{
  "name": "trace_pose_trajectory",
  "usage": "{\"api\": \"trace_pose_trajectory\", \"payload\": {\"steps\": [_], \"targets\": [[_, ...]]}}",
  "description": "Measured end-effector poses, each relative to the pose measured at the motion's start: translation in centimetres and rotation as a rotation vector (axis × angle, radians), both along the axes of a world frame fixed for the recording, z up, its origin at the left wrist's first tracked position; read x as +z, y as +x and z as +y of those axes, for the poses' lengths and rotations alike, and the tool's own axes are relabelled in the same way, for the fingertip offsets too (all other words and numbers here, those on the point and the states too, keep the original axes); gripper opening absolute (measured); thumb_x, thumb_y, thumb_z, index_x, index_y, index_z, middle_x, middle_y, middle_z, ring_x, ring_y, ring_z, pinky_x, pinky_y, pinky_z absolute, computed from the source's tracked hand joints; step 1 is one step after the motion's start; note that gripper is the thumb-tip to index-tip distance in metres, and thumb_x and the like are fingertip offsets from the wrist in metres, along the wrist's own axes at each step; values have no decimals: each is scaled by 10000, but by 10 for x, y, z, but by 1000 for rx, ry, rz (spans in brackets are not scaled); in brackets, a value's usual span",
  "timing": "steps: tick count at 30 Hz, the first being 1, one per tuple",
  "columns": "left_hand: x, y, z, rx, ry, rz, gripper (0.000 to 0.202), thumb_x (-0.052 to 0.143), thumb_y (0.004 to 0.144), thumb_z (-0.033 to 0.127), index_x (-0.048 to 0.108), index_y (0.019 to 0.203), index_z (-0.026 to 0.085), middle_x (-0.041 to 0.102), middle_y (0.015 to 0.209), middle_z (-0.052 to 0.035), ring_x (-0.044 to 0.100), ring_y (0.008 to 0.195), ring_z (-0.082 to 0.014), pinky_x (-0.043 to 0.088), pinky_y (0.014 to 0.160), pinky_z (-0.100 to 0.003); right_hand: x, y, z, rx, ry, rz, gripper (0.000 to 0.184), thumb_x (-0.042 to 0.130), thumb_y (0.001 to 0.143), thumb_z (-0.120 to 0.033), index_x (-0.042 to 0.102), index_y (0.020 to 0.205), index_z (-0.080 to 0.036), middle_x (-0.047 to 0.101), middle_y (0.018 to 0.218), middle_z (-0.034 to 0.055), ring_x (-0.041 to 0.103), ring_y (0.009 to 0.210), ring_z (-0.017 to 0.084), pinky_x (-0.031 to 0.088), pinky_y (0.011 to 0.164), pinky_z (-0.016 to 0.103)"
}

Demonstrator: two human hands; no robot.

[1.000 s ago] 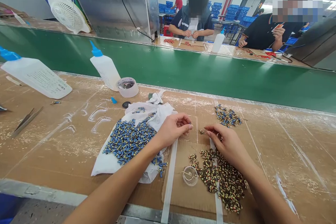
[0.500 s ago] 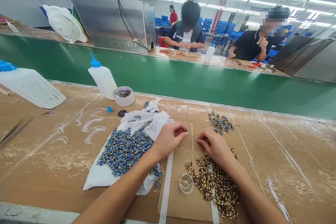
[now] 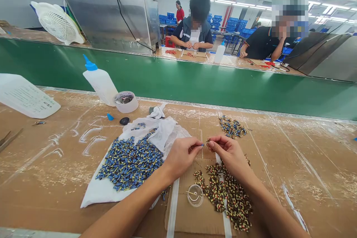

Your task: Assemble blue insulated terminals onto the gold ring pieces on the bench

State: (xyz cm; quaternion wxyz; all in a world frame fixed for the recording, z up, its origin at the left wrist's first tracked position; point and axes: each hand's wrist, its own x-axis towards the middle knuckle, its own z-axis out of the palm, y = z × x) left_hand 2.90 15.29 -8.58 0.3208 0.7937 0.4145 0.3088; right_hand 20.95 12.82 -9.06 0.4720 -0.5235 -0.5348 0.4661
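Left hand [image 3: 181, 156] pinches a small blue piece [image 3: 202, 145], just beside a dark piece [image 3: 208, 142] pinched by the right hand [image 3: 231, 154]; blue pile [image 3: 131, 163] near left wrist, dark pile [image 3: 227, 191] near right.

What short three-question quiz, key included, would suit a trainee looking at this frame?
1. Pick one: the left hand pinches (a) metal tweezers, (b) a small blue piece, (c) a white bottle.
2. True or false: a thin pale stick rests in the round clear plastic cup.
3. Fill in: the large heap of small blue-and-yellow pieces lies on a crumpled ____ sheet.

Key: 1 b; 2 true; 3 white.
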Motion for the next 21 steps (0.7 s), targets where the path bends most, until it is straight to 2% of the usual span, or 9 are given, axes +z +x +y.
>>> {"api": "trace_pose_trajectory", "payload": {"steps": [6,12,21], "targets": [[-1,0,0,5,25,9,103,579,865,187,664,810,166,675,742,-16,564,668,-144,399,616,-259,-2,-6,-4,18,-6,-31,221,639,803,-387,652,871,-177,696,846,61,640,779,186,511,725,324],[-2,-1,1,-16,23,-11,99,578,864,169,672,835,164,683,779,-26,581,712,-154,408,642,-263,-4,-7,-6,34,15,-102,196,610,833,-367,636,853,-174,678,825,53,621,774,187,498,712,312],[5,-2,-3,-59,66,68,133,553,866,146,644,770,162,646,719,-16,558,682,-153,370,616,-258,-6,-7,-11,83,150,-250,145,541,883,-303,613,824,-191,658,804,47,591,753,184,467,691,296]]}}
